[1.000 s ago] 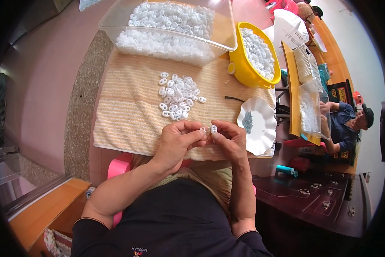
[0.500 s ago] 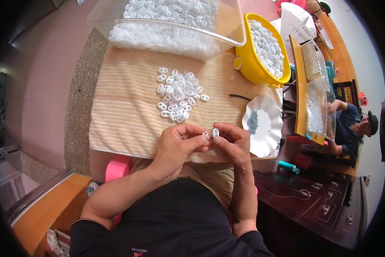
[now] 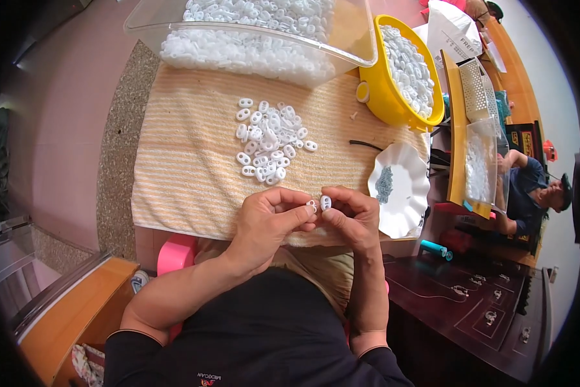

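Over the near edge of a striped towel, my two hands meet with their fingertips close together. My left hand (image 3: 270, 216) is closed in a pinch on a small translucent white plastic piece with ring-like holes (image 3: 312, 204). Between the thumb and forefinger of my right hand (image 3: 354, 216) is a white oval two-hole plastic piece (image 3: 326, 202), which looks like a cord lock part. A narrow gap separates the two pieces. Just beyond my hands lies a loose pile of similar white two-hole pieces (image 3: 274, 145). To the right, a scalloped white dish (image 3: 409, 187) bears a heap of tiny grey bits (image 3: 385, 185), possibly springs.
The striped towel (image 3: 187, 142) covers the table. A clear plastic bin (image 3: 351, 39) full of white pieces stands at the back, beside a yellow tub (image 3: 383, 97) of white ovals. A thin black strip (image 3: 366, 143) lies near the dish. Another person (image 3: 529, 187) sits at the right.
The view has shifted slightly, so the tub and dish appear a little further right. Both hands keep their pinches, with the two pieces still apart.
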Demonstrator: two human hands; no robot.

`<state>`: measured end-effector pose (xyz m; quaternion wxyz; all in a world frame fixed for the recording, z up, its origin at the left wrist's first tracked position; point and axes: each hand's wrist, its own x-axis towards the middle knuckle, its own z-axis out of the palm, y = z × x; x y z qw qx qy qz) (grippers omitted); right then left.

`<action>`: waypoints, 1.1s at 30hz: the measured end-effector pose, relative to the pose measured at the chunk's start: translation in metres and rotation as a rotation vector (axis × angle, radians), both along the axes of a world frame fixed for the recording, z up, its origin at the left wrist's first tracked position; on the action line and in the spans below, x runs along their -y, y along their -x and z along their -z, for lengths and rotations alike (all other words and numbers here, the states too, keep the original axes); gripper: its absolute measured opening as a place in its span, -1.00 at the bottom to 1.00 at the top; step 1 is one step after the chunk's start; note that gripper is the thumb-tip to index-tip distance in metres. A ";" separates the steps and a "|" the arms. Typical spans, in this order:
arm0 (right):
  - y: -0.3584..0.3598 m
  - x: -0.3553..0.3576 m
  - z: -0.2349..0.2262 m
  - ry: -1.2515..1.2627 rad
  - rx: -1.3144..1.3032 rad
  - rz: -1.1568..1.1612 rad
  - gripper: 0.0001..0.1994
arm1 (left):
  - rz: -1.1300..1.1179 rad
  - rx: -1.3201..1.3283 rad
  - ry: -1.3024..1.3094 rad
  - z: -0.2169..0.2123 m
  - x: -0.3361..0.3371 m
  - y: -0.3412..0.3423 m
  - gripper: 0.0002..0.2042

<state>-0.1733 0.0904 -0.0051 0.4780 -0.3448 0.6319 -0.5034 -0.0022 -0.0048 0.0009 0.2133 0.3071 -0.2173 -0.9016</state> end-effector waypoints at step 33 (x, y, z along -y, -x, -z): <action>-0.001 0.000 -0.002 0.081 0.007 -0.090 -0.68 | 0.044 -0.029 0.000 0.001 -0.003 0.000 -0.85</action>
